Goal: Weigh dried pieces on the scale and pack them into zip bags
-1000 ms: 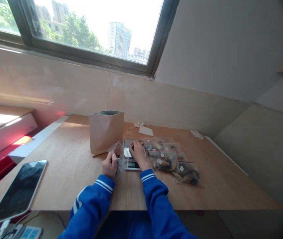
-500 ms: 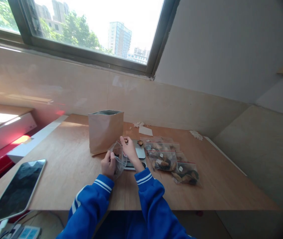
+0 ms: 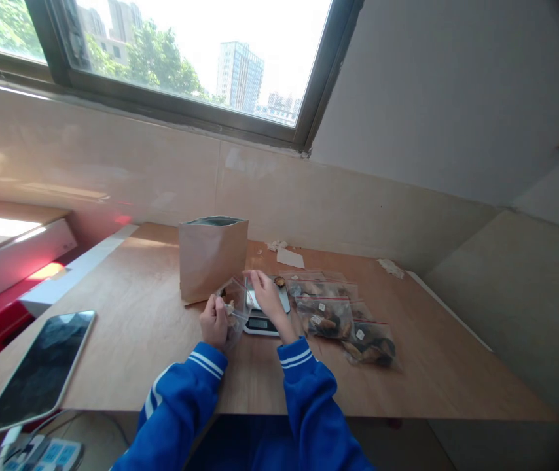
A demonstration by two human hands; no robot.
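Note:
My left hand (image 3: 214, 322) is closed on the edge of a clear zip bag (image 3: 234, 320), which stands open with a few pale and dark pieces inside. My right hand (image 3: 267, 297) hovers over a small digital scale (image 3: 258, 325), its fingers stretched toward the bag's mouth; I see nothing in them. On the scale's plate, partly behind that hand, lies a brown dried slice (image 3: 279, 281). Right of the scale, several filled zip bags (image 3: 326, 317) with red seal strips and small white labels lie overlapping, dried brown and dark pieces inside.
An upright kraft paper pouch (image 3: 213, 261), open at the top, stands behind my left hand. A white card (image 3: 290, 258) and crumpled tissue (image 3: 390, 267) lie toward the back. At the left edge rests a tablet (image 3: 36, 373), above a power strip (image 3: 48, 453).
My right hand has drawn back slightly from the bag's mouth, its fingers now straighter. The scale's display shows more fully. My left hand keeps its hold on the bag.

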